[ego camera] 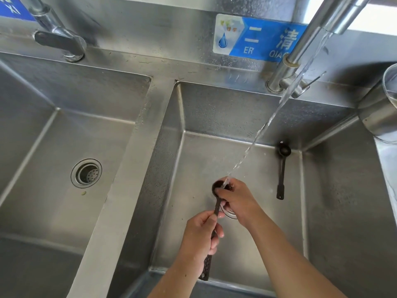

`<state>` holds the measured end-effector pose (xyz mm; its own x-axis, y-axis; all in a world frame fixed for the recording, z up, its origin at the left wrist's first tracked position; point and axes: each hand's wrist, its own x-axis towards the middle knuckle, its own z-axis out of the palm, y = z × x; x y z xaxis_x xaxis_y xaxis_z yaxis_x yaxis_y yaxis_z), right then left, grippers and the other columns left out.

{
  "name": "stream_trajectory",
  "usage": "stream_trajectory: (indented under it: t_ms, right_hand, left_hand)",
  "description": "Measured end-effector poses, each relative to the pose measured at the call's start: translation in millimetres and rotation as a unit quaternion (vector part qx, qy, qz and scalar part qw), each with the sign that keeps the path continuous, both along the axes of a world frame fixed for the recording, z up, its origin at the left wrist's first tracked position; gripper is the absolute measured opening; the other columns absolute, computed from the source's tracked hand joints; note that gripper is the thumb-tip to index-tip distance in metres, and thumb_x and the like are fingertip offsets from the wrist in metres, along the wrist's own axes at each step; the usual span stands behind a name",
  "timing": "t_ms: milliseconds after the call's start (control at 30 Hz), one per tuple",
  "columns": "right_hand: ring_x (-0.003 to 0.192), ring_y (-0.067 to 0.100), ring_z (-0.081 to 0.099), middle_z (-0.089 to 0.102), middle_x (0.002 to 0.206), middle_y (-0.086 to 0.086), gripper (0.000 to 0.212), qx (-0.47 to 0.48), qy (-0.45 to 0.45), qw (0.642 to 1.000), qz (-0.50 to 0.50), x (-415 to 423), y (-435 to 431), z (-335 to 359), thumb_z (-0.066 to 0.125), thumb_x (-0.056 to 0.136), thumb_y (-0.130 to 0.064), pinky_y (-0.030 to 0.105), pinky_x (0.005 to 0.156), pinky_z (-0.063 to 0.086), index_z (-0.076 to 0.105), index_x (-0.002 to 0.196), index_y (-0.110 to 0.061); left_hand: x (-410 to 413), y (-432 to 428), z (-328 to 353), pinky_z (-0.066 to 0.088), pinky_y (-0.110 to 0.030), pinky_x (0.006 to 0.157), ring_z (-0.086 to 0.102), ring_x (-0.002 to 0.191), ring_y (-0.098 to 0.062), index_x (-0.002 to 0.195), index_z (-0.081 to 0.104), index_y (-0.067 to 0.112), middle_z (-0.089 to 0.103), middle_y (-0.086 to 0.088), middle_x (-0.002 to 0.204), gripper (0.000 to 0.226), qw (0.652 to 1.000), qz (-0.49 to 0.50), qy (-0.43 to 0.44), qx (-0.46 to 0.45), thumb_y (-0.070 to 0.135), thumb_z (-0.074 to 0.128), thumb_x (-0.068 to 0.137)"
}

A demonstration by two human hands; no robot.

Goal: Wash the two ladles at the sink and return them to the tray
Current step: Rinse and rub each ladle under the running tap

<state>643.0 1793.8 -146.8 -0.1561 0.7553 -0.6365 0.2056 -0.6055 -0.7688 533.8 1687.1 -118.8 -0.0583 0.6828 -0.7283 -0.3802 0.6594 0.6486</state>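
The left hand [200, 237] is gripping a dark ladle [214, 214] by the middle of its handle, fingers curled and pressed around the stem with the thumb lying along it. The handle is running nearly straight toward the person, its perforated end poking out below the palm and its bowl pointing away, up under the water [257, 136] falling from the tap [305, 50]. The right hand [238, 198] is reaching over that bowl from the right, fingertips bunched together on its rim, seemingly rubbing it in the stream; most of the bowl is hiding under those fingers, so only a dark curved edge is showing. All this is happening over the drain of the right sink [333, 190].

The second ladle [281, 171] is lying flat on the sink floor, well apart to the right of both hands, bowl near the back wall and handle pointing toward the person, almost parallel to the held one. It is looking small, dark and matte. The right hand is the nearer to it, so I judge that hand would be reaching right and slightly back for its handle end. No tray is showing in view
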Motion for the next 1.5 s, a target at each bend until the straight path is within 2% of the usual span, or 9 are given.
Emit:
stream_trajectory:
  t_ms: [200, 433, 533, 667, 733, 900, 1133, 1367, 1500]
  right_hand:
    - [0.049, 0.016, 0.052, 0.063, 0.068, 0.024, 0.011, 0.124, -0.176, 0.976, 0.017, -7, 0, -1, 0.055, 0.088, -0.007, 0.029, 0.051, 0.040, 0.063, 0.085, -0.001]
    - [0.043, 0.017, 0.047, 0.063, 0.072, 0.011, 0.009, -0.127, 0.195, 0.957, -0.173, -16, -14, 6, 0.055, 0.091, 0.005, 0.024, 0.036, 0.035, 0.059, 0.091, -0.004]
    - [0.042, 0.013, 0.049, 0.063, 0.068, 0.009, 0.012, -0.011, 0.030, 0.999, -0.012, -5, 2, 9, 0.063, 0.090, -0.001, 0.023, 0.038, 0.039, 0.062, 0.081, -0.009]
    - [0.065, 0.027, 0.060, 0.067, 0.071, 0.009, 0.012, 0.207, -0.298, 0.915, 0.178, 7, 16, 11, 0.060, 0.088, -0.012, 0.035, 0.059, 0.046, 0.066, 0.078, -0.006]
    - [0.060, 0.028, 0.058, 0.065, 0.067, 0.013, 0.013, 0.191, -0.283, 0.933, 0.110, -1, 5, 11, 0.051, 0.086, -0.004, 0.037, 0.055, 0.045, 0.062, 0.081, -0.003]
    - [0.044, 0.015, 0.046, 0.056, 0.066, 0.011, 0.019, -0.055, 0.064, 0.996, -0.027, -10, -12, 10, 0.048, 0.090, 0.004, 0.027, 0.046, 0.042, 0.058, 0.101, -0.008]
    - [0.061, 0.016, 0.061, 0.071, 0.075, 0.001, 0.020, 0.223, -0.306, 0.901, 0.213, 10, 21, 16, 0.051, 0.087, -0.008, 0.030, 0.061, 0.050, 0.068, 0.093, -0.017]
    - [0.041, 0.012, 0.046, 0.063, 0.072, 0.003, 0.035, 0.005, 0.056, 0.998, 0.027, -11, -11, 20, 0.040, 0.090, 0.007, 0.020, 0.038, 0.037, 0.060, 0.109, -0.015]
    - [0.048, 0.002, 0.052, 0.062, 0.064, -0.007, 0.014, 0.166, -0.151, 0.958, 0.176, 9, 21, 26, 0.061, 0.087, -0.007, 0.014, 0.048, 0.037, 0.068, 0.092, -0.019]
  left_hand:
    - [-5, 8, 2, 0.016, -0.018, 0.041, 0.028, 0.040, -0.013, 0.095, 0.073, 0.009, 0.055, -0.007, 0.059, 0.030, 1.000, 0.009, 0.003, 0.010, 0.008, 0.044, 0.102]
    - [-11, 9, 2, 0.015, -0.021, 0.042, 0.028, 0.039, -0.011, 0.087, 0.073, 0.011, 0.055, -0.006, 0.059, 0.032, 1.000, -0.005, -0.012, 0.008, 0.011, 0.044, 0.102]
    - [-13, 6, 1, 0.017, -0.019, 0.040, 0.028, 0.039, -0.012, 0.094, 0.072, 0.009, 0.056, -0.006, 0.057, 0.030, 1.000, -0.025, -0.013, 0.009, 0.008, 0.044, 0.102]
    - [-14, 9, 0, 0.021, -0.018, 0.037, 0.030, 0.039, -0.012, 0.096, 0.073, 0.010, 0.057, -0.007, 0.059, 0.029, 0.999, -0.036, -0.008, 0.021, 0.007, 0.045, 0.102]
    - [-16, 12, -2, 0.021, -0.019, 0.037, 0.031, 0.039, -0.012, 0.092, 0.075, 0.013, 0.058, -0.008, 0.060, 0.031, 0.999, -0.038, -0.013, 0.026, 0.007, 0.046, 0.101]
    - [-24, 6, -9, 0.020, -0.019, 0.038, 0.031, 0.038, -0.011, 0.086, 0.076, 0.015, 0.057, -0.006, 0.059, 0.033, 0.999, -0.044, -0.025, 0.011, 0.009, 0.047, 0.101]
    - [-18, 10, -6, 0.022, -0.018, 0.038, 0.032, 0.039, -0.011, 0.092, 0.076, 0.015, 0.057, -0.006, 0.061, 0.033, 0.997, -0.048, -0.051, 0.041, 0.008, 0.046, 0.102]
    - [-21, 3, -7, 0.021, -0.020, 0.038, 0.032, 0.040, -0.011, 0.093, 0.075, 0.015, 0.058, -0.004, 0.061, 0.031, 0.998, -0.044, -0.036, 0.024, 0.011, 0.046, 0.102]
    - [-20, 4, -5, 0.022, -0.019, 0.037, 0.031, 0.040, -0.011, 0.093, 0.075, 0.016, 0.056, -0.005, 0.061, 0.031, 0.997, -0.040, -0.049, 0.044, 0.009, 0.046, 0.102]
